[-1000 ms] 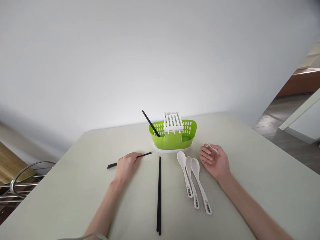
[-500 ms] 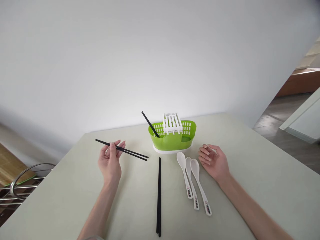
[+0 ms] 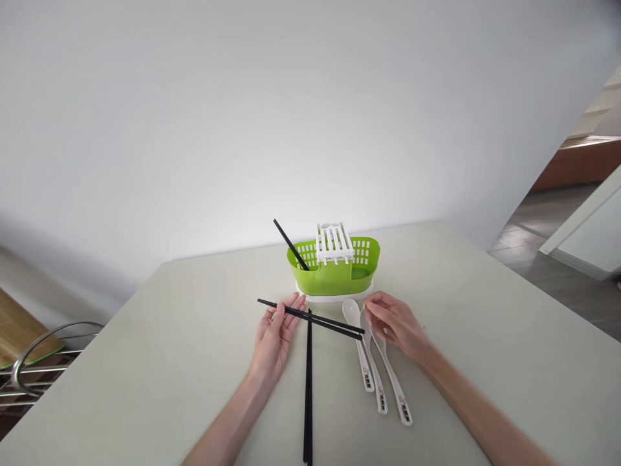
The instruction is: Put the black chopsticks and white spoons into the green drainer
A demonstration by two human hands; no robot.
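Observation:
Between thumb and fingers, my left hand (image 3: 275,333) holds a pair of black chopsticks (image 3: 334,324), their far ends reaching over the white spoons. My right hand (image 3: 395,323) hovers at the bowls of the spoons, fingers curled and partly hiding them; whether it touches one I cannot tell. Three white spoons (image 3: 391,375) lie side by side, handles toward me. A second pair of black chopsticks (image 3: 308,388) lies lengthwise on the table beneath the held pair. Behind stands a green cutlery basket (image 3: 330,279) with a black chopstick (image 3: 291,245) leaning in its left compartment.
A white slatted rack (image 3: 334,243) sits across the middle of the basket, on a pale table (image 3: 194,388) against a white wall (image 3: 291,116). Off the table's left edge are a metal wire rack (image 3: 43,369) and a wooden board (image 3: 24,323).
My left hand has moved right with the chopsticks, now above the lying pair. My right hand has moved left from beside the spoons to over their bowls, its fingers turned downward.

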